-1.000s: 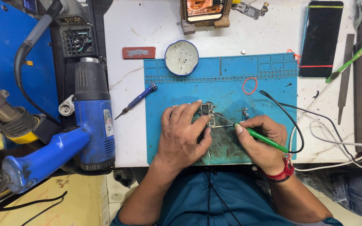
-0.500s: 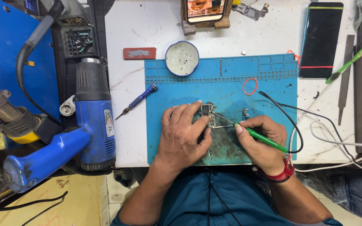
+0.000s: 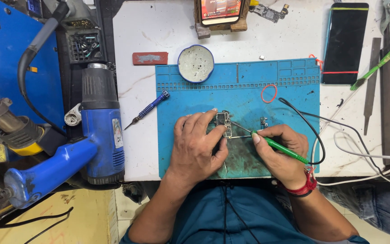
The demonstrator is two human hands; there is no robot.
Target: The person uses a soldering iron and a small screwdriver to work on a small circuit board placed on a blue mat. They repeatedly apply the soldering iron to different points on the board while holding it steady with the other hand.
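Small circuit board [image 3: 224, 125] lies on the blue silicone work mat [image 3: 285, 86], near the mat's middle, just ahead of my body. My left hand [image 3: 197, 144] rests on the mat and pins the board at its left edge; fingers [image 3: 206, 118] curl over it, thumb [image 3: 220, 159] at the lower side, so that grip is pressed onto the board. My right hand [image 3: 283, 151] has its grip closed round a green-handled soldering iron [image 3: 281, 148], held like a pen, its thin metal tip angled up-left and reaching the board's right side. Black cord [image 3: 314, 131] loops from the iron's rear across the mat's right part. Red thread band [image 3: 304, 186] on my right wrist.

Small metal part [image 3: 263, 122] sits on the mat just right of the board. Red rubber band [image 3: 269, 93] lies further up the mat. Round blue-rimmed tin [image 3: 196, 63] overlaps the mat's top-left corner. Blue precision screwdriver [image 3: 147, 110] lies on the white counter [image 3: 136, 86] just left of the mat, red flat block [image 3: 150, 58] above it. Blue heat gun [image 3: 100, 131] lies at the counter's left edge. Dark smartphone [image 3: 345, 43] lies at the far right, metal files [image 3: 372, 86] beside it, white cables [image 3: 366, 153] below.
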